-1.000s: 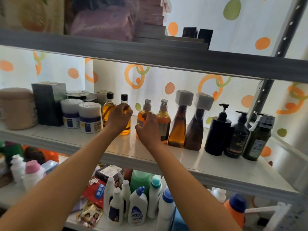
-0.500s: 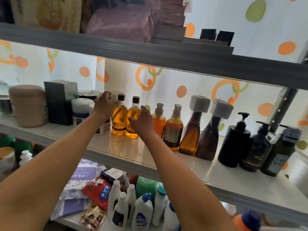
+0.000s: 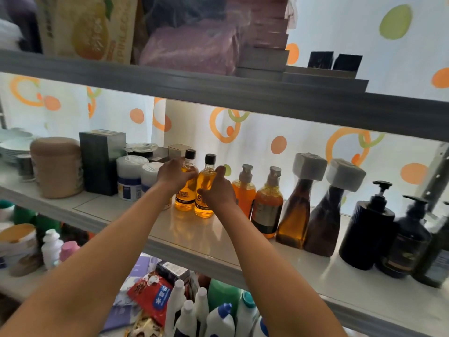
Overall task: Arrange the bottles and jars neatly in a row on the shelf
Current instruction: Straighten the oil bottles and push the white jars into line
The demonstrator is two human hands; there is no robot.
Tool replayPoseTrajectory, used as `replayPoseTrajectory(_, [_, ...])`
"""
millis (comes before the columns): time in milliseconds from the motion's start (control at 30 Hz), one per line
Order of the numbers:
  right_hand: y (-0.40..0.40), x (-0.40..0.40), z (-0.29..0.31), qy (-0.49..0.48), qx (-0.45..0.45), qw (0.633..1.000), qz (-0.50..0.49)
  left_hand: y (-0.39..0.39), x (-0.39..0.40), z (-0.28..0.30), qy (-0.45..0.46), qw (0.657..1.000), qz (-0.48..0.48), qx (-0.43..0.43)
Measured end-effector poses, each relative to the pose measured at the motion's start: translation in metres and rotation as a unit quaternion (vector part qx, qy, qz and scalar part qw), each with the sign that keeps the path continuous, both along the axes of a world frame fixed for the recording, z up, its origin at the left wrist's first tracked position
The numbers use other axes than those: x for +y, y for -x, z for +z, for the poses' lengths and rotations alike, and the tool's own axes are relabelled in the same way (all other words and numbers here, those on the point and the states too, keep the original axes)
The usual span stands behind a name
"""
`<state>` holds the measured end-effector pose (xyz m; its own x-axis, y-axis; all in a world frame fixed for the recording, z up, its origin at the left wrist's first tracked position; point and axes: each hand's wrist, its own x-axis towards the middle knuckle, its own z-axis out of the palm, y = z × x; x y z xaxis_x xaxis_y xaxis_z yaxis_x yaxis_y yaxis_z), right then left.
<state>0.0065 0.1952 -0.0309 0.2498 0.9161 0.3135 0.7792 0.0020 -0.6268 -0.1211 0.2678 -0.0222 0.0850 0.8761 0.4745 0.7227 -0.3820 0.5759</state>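
Standing upright on the shelf [image 3: 218, 242], two amber bottles touch — left hand [image 3: 173, 176] clasps the left bottle [image 3: 185, 200], right hand [image 3: 218, 190] the right bottle [image 3: 205, 183], just at 9 o'clock of the pump bottles [image 3: 257, 203].

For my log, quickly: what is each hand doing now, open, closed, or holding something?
Left hand: closed on the left black-capped amber bottle.
Right hand: closed on the right black-capped amber bottle.

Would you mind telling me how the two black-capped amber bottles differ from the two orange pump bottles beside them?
The black-capped amber bottles close with plain screw caps; the orange pump bottles carry grey pump heads. The capped pair is paler, golden yellow; the pump pair is deeper orange. The left hand and right hand touch the capped pair; the pump pair stands untouched. All stand upright on the shelf.
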Motion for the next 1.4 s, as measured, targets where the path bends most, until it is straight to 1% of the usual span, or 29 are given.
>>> replayPoseTrajectory(100, [0.002, 0.004, -0.001, 0.007, 0.007, 1.0, -0.007, -0.002, 0.002, -0.001, -0.003, 0.999, 0.017, 0.029])
replayPoseTrajectory(200, [0.002, 0.003, -0.002, 0.005, 0.002, 1.0, -0.012, -0.004, -0.003, 0.003, 0.001, 0.999, 0.022, 0.03])
replayPoseTrajectory(333, [-0.004, -0.004, 0.002, 0.027, 0.01, 0.999, -0.017, -0.01, -0.013, 0.01, 0.0, 0.999, 0.023, 0.042])
replayPoseTrajectory(500, [-0.003, -0.014, 0.001, 0.013, -0.002, 1.0, -0.027, -0.012, -0.025, 0.006, -0.026, 0.999, 0.033, 0.031])
replayPoseTrajectory(600, [-0.002, -0.02, -0.004, -0.004, -0.009, 0.999, -0.042, -0.007, -0.026, 0.001, -0.024, 0.999, 0.009, 0.02])
replayPoseTrajectory(700, [-0.002, -0.025, -0.009, -0.026, -0.046, 0.998, -0.043, 0.0, -0.027, 0.002, 0.003, 1.0, -0.024, 0.017])
replayPoseTrajectory(800, [0.0, -0.029, -0.011, -0.065, -0.075, 0.994, -0.039, 0.01, -0.032, 0.007, 0.019, 0.999, -0.03, -0.006])
replayPoseTrajectory(900, [0.001, -0.033, -0.011, -0.108, -0.139, 0.983, -0.057, 0.028, -0.038, 0.009, -0.01, 1.0, -0.023, 0.001])
replayPoseTrajectory(967, [0.003, -0.036, -0.009, -0.149, -0.149, 0.976, -0.063, 0.045, -0.042, 0.01, -0.046, 0.999, -0.002, 0.0])
replayPoseTrajectory(1033, [0.014, -0.036, -0.009, -0.16, -0.152, 0.975, -0.026, 0.065, -0.044, 0.007, -0.067, 0.997, 0.022, -0.022])
replayPoseTrajectory(1100, [0.033, -0.03, -0.011, -0.148, -0.172, 0.974, 0.027, 0.084, -0.043, -0.001, -0.069, 0.995, 0.043, -0.057])
replayPoseTrajectory(1167, [0.054, -0.021, -0.012, -0.129, -0.185, 0.972, 0.06, 0.103, -0.042, -0.013, -0.066, 0.993, 0.062, -0.076])
replayPoseTrajectory(1267, [0.077, -0.008, -0.009, -0.102, -0.217, 0.967, 0.09, 0.128, -0.032, -0.022, -0.059, 0.996, 0.05, -0.037])
replayPoseTrajectory(1367, [0.092, 0.007, -0.003, -0.092, -0.307, 0.941, 0.107, 0.148, -0.012, -0.012, -0.065, 0.997, 0.031, 0.025])
replayPoseTrajectory(1400, [0.098, 0.011, -0.001, -0.089, -0.324, 0.936, 0.108, 0.151, -0.006, -0.007, -0.065, 0.996, 0.032, 0.044])
